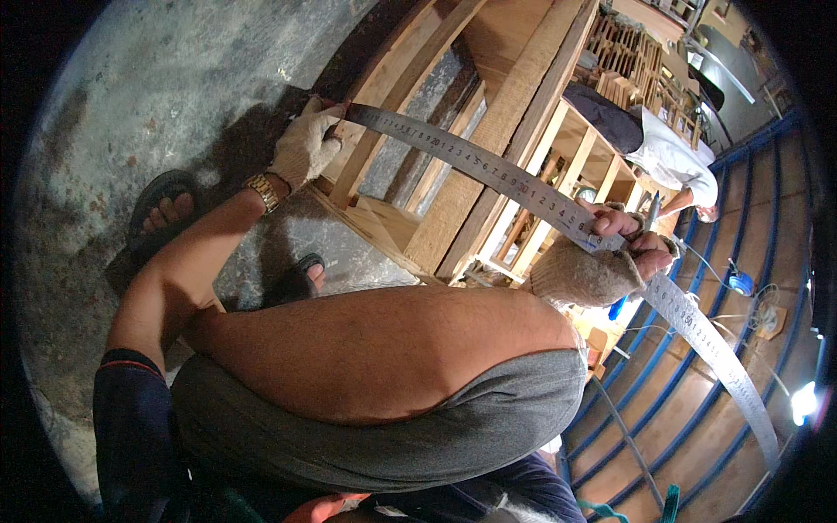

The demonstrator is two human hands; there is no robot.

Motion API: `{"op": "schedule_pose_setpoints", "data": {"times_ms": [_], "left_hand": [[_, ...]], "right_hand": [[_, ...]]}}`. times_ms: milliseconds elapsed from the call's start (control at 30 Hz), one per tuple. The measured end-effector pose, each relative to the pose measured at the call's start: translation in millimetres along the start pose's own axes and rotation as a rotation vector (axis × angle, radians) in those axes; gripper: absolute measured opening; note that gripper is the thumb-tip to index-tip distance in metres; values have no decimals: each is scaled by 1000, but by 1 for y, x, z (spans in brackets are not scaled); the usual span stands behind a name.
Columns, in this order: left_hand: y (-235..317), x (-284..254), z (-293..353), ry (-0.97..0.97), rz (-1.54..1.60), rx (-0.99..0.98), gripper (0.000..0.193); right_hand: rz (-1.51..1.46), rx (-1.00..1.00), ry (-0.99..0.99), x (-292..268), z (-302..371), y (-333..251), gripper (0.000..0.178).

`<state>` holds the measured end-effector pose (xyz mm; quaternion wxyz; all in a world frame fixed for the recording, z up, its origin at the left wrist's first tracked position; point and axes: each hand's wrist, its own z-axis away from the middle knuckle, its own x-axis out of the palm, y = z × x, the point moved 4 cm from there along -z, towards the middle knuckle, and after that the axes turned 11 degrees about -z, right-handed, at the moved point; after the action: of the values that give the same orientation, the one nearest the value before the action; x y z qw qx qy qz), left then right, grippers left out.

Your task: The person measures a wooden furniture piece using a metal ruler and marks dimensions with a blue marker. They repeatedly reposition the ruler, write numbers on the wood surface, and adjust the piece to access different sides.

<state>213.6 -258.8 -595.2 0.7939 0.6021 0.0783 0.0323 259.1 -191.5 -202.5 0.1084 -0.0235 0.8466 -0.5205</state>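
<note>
A long steel ruler (453,155) spans the view from upper left to lower right, lying across a wooden frame (497,139). My left hand (305,146), in a pale knitted glove, pinches the ruler's near-left end beside the frame's lower rails. In a fingerless knitted glove, my right hand (602,261) grips the ruler further along, its thumb and fingers bare. A slim blue-grey pen-like stick (653,209) pokes up from between the right fingers. Beyond that hand the ruler continues toward the lower right.
More wooden frames and stacked slats (623,57) stand behind. Another person in a white shirt (667,152) bends over at the upper right. Blue metal bars (741,209) line a wall, with a fan (765,307) nearby. My sandalled foot (166,209) rests on the concrete floor (209,70).
</note>
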Motion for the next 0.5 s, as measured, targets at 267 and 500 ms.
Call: {"op": "schedule_pose_setpoints", "data": {"times_ms": [267,500], "left_hand": [[3,-19,8,189,-196,199,64],[90,-123,53,234,-80,233,52]], "right_hand": [[-336,72,-235,9,-11,6,41],[-35,-314,-469,-45,-51,-89,41]]}}
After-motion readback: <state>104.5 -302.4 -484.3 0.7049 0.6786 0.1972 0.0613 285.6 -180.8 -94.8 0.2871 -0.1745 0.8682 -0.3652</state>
